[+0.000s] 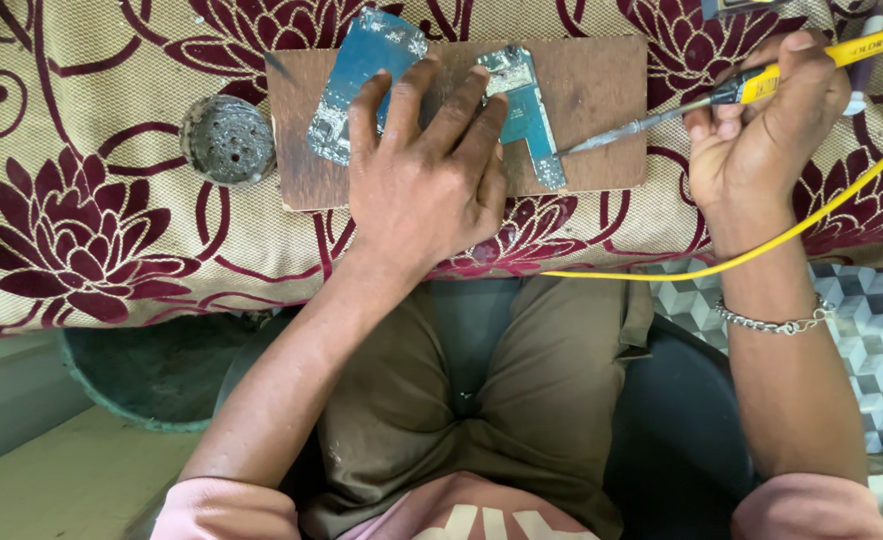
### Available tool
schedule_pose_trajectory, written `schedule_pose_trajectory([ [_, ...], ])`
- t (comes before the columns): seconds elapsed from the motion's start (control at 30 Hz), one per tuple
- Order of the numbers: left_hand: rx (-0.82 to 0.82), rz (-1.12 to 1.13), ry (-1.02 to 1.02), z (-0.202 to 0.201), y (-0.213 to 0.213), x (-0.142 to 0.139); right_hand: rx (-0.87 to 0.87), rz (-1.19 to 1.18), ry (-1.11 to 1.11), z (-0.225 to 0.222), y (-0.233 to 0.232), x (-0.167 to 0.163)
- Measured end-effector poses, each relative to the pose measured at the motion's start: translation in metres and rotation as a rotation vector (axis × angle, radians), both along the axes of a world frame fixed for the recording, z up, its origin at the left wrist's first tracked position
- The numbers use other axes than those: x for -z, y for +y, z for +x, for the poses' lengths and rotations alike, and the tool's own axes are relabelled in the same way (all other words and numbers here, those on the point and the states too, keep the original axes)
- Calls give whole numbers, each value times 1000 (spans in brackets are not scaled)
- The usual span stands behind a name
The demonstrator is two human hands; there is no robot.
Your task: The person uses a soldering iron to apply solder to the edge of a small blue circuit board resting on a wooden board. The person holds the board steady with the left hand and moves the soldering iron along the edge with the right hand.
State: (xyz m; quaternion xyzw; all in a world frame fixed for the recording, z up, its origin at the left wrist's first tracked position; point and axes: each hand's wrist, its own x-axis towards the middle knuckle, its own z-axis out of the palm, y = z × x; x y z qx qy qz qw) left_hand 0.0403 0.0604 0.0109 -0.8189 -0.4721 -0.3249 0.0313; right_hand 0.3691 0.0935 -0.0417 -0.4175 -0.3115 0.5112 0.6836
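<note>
Far left: round grey metal tin [227,139], pitted and grimy inside, resting on the patterned cloth [81,200] just beside the wooden board [601,100]. Contents of tin hard to make out.

Centre left: first blue circuit board [353,75], lying tilted on the wooden board, upper end reaching past the board's top edge. Lower right part covered by fingers.

Centre: left hand [426,175], palm down, fingers spread, pressed flat across both circuit boards and the wooden board. Palm hides the wooden board's lower edge and the gap between the two circuit boards. Contact points under the fingers not visible.

Centre right: second blue circuit board [531,120], L-shaped, lying on the wooden board, left portion hidden beneath the fingers.

Right: soldering iron [651,120], yellow handle, metal tip resting at the right edge of the second circuit board. Exact contact of tip with the board hard to confirm. Handle end cut off by the top right corner.

Far right: right hand [761,130], curled closed around the soldering iron handle, fingertips hidden behind the grip. Chain bracelet [776,322] on the wrist. Yellow cable [761,245] running from the right edge across the cloth, passing behind the wrist.
</note>
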Motion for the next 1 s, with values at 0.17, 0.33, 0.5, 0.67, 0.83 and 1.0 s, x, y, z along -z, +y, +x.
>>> schedule_pose_trajectory([
  [0.17,22,7,-2,-2,2,-1,-24,21,-46,-1,-1,0],
  [0.33,42,19,-15,-3,2,-3,-7,3,-15,0,-1,0],
  [0.5,55,11,-25,-3,3,-4,8,11,-27,-1,0,1],
  [0.67,47,11,-16,-3,1,-2,19,1,-39,-1,0,2],
  [0.83,58,14,-20,-3,3,-3,-4,26,-52,-1,0,2],
  [1.0,67,7,-23,-4,3,-3,-9,19,-48,-1,1,1],
])
